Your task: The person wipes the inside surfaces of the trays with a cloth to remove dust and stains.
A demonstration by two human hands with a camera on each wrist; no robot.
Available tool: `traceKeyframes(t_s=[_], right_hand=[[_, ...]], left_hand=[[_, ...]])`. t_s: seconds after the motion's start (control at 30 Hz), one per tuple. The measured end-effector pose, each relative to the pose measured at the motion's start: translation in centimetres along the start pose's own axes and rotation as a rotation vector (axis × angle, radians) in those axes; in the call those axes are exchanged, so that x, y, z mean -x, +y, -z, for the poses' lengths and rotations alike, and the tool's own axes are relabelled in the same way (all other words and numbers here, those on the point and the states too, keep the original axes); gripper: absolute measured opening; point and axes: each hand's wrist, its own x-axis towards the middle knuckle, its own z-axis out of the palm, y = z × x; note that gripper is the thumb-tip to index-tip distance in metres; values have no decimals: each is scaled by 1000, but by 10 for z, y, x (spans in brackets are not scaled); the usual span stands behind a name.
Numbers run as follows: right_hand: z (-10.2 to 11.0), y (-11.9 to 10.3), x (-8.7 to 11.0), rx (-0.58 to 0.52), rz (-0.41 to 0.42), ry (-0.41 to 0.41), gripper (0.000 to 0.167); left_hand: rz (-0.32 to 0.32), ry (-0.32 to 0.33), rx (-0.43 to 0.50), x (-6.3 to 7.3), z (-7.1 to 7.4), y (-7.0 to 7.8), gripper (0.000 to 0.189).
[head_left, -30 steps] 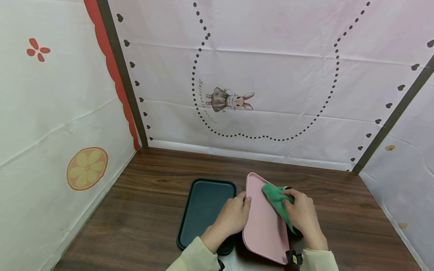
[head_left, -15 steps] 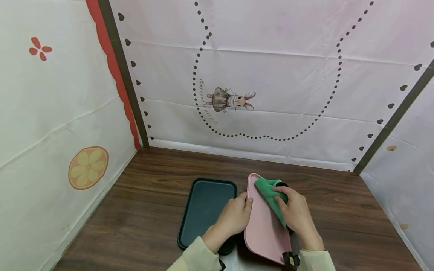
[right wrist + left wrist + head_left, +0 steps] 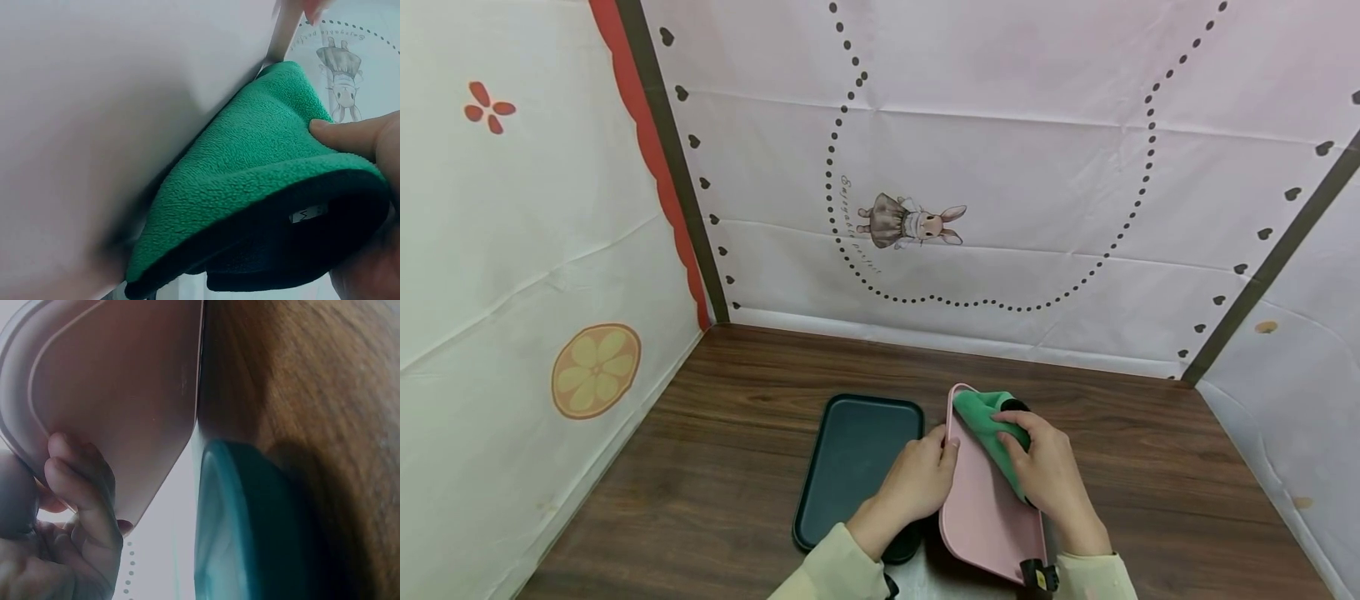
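A pink tray stands tilted up from the table, its inner face toward the head camera. My left hand grips its left rim, thumb on the inner side; the left wrist view shows fingers curled against the tray's underside. My right hand holds a folded green cloth with dark edging and presses it on the tray's upper part, near the far left corner. In the right wrist view the cloth lies along the tray's surface, thumb on top and a small white label showing inside the fold.
A dark green tray lies flat on the wooden table, left of the pink one and partly behind my left forearm. Printed white sheets wall off the back and both sides.
My right hand has slid the green cloth leftward and slightly up across the pink tray, toward its far left corner. The left hand keeps its grip, almost unmoved.
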Motion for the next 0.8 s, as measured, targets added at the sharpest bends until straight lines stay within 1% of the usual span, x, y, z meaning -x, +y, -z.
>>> traceKeyframes(t_s=[0.23,0.37,0.6,0.7,0.8], right_hand=[[1,0,1,6,4,27,26],[4,0,1,-7,-10,30,26],[7,-1,3,-14,-60,14,26],[7,-1,4,9,-69,34,26],[9,-1,6,23,-81,53,25]], left_hand=[[-16,-7,16,1,1,-3,50],[-19,-5,18,0,3,-4,50],[-13,8,-44,0,4,-6,48],[-13,8,-62,0,4,-6,47],[3,-3,-69,1,4,-7,49]])
